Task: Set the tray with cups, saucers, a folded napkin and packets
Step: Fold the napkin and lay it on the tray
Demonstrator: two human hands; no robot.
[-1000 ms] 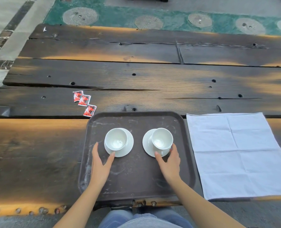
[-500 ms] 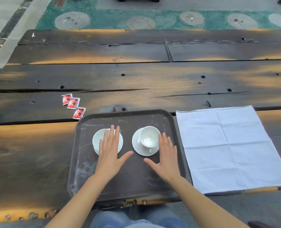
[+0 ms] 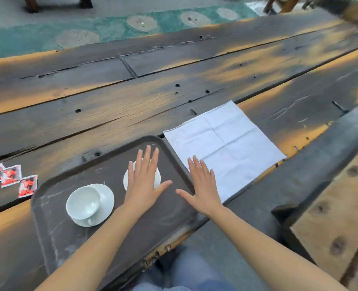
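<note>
A dark brown tray (image 3: 58,234) lies at the table's near edge. On its left stands a white cup (image 3: 83,203) on a white saucer (image 3: 106,198). My left hand (image 3: 143,181) hovers flat with spread fingers over the second cup and saucer (image 3: 126,179), hiding most of them. My right hand (image 3: 202,185) is flat and empty across the tray's right rim, its fingertips over the unfolded white napkin (image 3: 226,143) beside the tray. Three red packets (image 3: 11,178) lie on the wood left of the tray.
The table is made of dark wooden planks (image 3: 132,101) with holes and cracks. A wooden bench (image 3: 337,217) runs at the lower right. Beyond the table is a green rug (image 3: 111,28). My jeans-clad knee (image 3: 184,274) shows below the table edge.
The view has swung right and tilted. Both hands have moved right: the left from over the left cup to over the right cup, the right from the tray toward the napkin.
</note>
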